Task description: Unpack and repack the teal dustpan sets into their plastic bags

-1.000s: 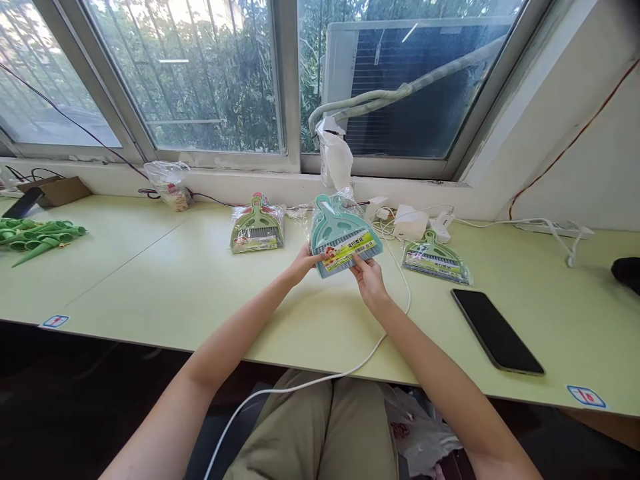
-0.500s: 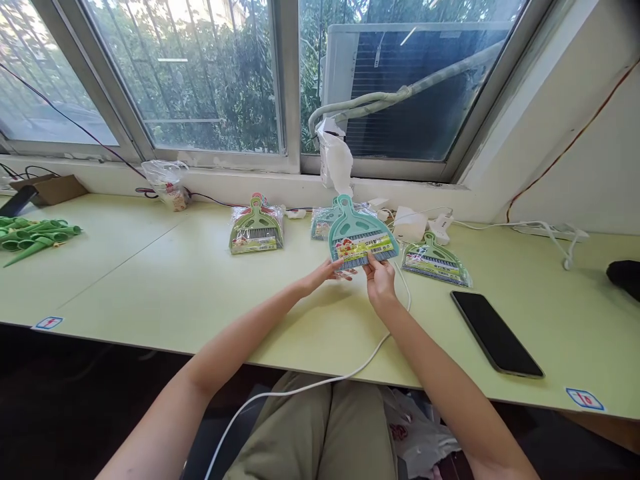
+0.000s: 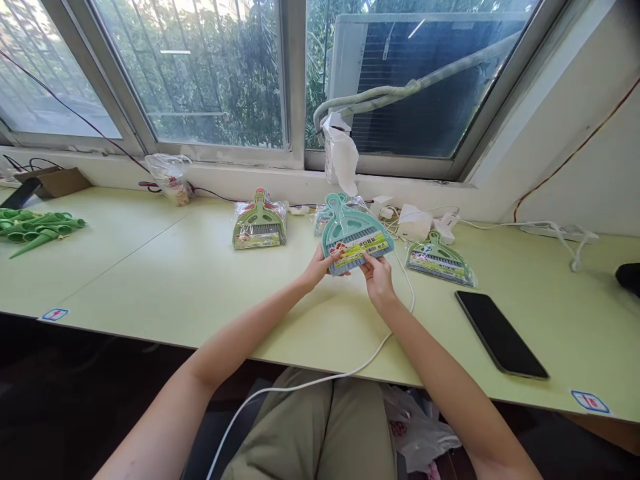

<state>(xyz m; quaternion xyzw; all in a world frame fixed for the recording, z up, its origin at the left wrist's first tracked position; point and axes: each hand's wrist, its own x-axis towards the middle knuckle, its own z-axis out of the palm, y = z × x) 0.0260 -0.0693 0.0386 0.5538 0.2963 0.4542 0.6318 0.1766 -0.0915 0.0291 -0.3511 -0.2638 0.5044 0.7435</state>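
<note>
Between my hands, above the table, is a mint-green dustpan and brush set (image 3: 356, 233) with a yellow printed label, its handle pointing away from me. My left hand (image 3: 320, 268) grips its lower left corner, thumb on the front. At the lower right edge, my right hand (image 3: 379, 275) pinches it near the label. Right behind it lies another mint set in clear wrap, mostly hidden. A wrapped green dustpan and brush set (image 3: 439, 260) lies to the right, and a stack of wrapped green sets (image 3: 260, 223) stands to the left.
A black phone (image 3: 501, 333) lies at the right front. A white cable (image 3: 350, 375) runs across the table edge onto my lap. White adapters (image 3: 417, 223) and wires sit along the wall. Green rolled pieces (image 3: 37, 228) and a cardboard box (image 3: 57, 181) are at far left.
The held dustpan set has tilted, its left side coming down and toward me. My left hand has closed further around its left corner. My right hand keeps its pinch.
</note>
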